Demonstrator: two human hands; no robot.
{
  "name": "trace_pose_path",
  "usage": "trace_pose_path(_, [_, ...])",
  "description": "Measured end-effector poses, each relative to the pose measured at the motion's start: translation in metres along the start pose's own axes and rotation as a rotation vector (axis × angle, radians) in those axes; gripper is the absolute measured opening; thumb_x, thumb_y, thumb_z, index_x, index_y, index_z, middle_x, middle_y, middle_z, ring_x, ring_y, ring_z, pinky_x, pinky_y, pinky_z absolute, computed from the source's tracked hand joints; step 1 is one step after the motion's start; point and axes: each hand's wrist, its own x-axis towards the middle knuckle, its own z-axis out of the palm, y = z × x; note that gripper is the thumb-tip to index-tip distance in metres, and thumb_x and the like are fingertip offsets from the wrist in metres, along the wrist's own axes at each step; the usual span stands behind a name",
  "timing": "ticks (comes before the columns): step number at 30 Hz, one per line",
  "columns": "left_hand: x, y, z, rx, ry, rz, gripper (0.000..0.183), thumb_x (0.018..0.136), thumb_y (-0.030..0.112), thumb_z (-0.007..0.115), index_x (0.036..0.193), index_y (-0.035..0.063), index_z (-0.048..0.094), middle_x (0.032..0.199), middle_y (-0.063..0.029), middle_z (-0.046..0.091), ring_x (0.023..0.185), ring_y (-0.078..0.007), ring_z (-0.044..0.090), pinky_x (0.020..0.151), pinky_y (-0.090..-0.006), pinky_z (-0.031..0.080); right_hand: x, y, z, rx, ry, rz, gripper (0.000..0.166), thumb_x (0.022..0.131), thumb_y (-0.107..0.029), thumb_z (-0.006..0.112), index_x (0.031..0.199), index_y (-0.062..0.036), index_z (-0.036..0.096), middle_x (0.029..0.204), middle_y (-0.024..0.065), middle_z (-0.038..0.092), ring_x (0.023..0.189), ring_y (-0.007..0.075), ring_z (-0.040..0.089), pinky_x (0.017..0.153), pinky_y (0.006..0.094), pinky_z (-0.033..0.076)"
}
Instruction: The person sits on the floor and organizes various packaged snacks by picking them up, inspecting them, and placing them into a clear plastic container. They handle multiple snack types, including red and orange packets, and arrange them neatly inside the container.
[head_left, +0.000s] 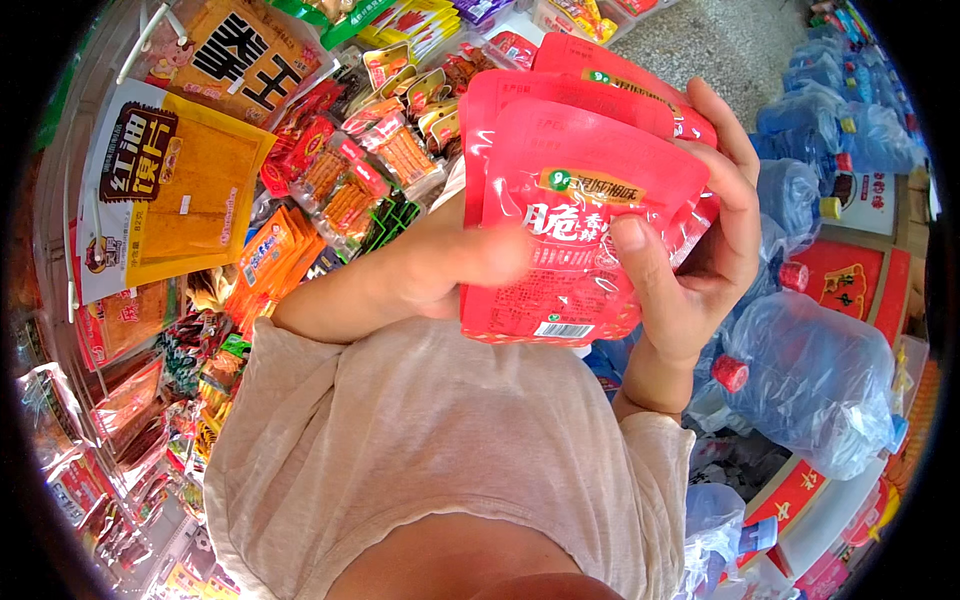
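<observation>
Several red foil snack pouches (570, 300) are fanned in a stack in front of my chest, their printed faces with a barcode turned up towards me. My right hand (701, 225) grips the stack at its right side, thumb pressed on the front pouch and fingers spread round the far edge. At the left edge is my left hand (457, 270), its blurred thumb lying over the front pouch. The fingers of that hand are mostly hidden behind the stack. Further pouches (622, 90) stick out behind the front ones.
To the left, packaged snacks hang on a rack, including a yellow-and-white snack bag (202, 217) near metal hooks (142, 45). Orange packets (274, 259) lie below. On the right stand plastic-wrapped blue water jugs (810, 375) and red cartons (844, 281). Speckled floor (697, 52) shows beyond.
</observation>
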Motion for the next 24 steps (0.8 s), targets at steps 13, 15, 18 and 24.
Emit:
trace_pose_path(13, [0.0,0.008,0.002,-0.121,0.069,0.057,0.055,0.096,0.044,0.037,0.135,0.0063,0.035,0.131,-0.0138,0.049,0.115,-0.026,0.053,0.097,-0.0423,0.045,-0.004,-0.007,-0.004,-0.281,-0.037,-0.22,0.023,0.07,-0.018,0.078,0.083,-0.0134,0.06,0.127,0.0246,0.051,0.129,0.0398,0.037,0.108,0.0506,0.019])
trace_pose_path(15, [-0.001,0.006,-0.001,-0.098,0.064,0.055,0.056,0.096,0.045,0.037,0.136,0.0065,0.034,0.132,-0.0135,0.048,0.117,-0.0257,0.052,0.097,-0.0424,0.044,-0.003,-0.006,-0.005,-0.305,-0.065,-0.219,0.022,0.07,-0.019,0.076,0.081,-0.0133,0.058,0.125,0.0253,0.052,0.128,0.0398,0.038,0.108,0.0515,0.018])
trace_pose_path(18, [-0.001,0.003,-0.005,-0.057,-0.014,0.104,0.059,0.095,0.048,0.037,0.138,0.0068,0.03,0.135,-0.013,0.045,0.119,-0.0249,0.05,0.098,-0.0426,0.043,-0.002,-0.008,-0.005,-0.347,-0.086,-0.198,0.021,0.072,-0.021,0.074,0.079,-0.0132,0.056,0.125,0.0255,0.054,0.129,0.0394,0.038,0.109,0.0523,0.014])
trace_pose_path(24, [-0.005,0.006,-0.007,0.117,-0.017,0.091,0.07,0.092,0.057,0.036,0.14,0.0068,0.026,0.137,-0.0135,0.042,0.121,-0.0249,0.048,0.1,-0.0424,0.042,-0.003,-0.01,-0.004,-0.391,-0.094,-0.189,0.022,0.072,-0.021,0.074,0.079,-0.0129,0.055,0.124,0.0237,0.055,0.127,0.0375,0.04,0.11,0.0522,0.009])
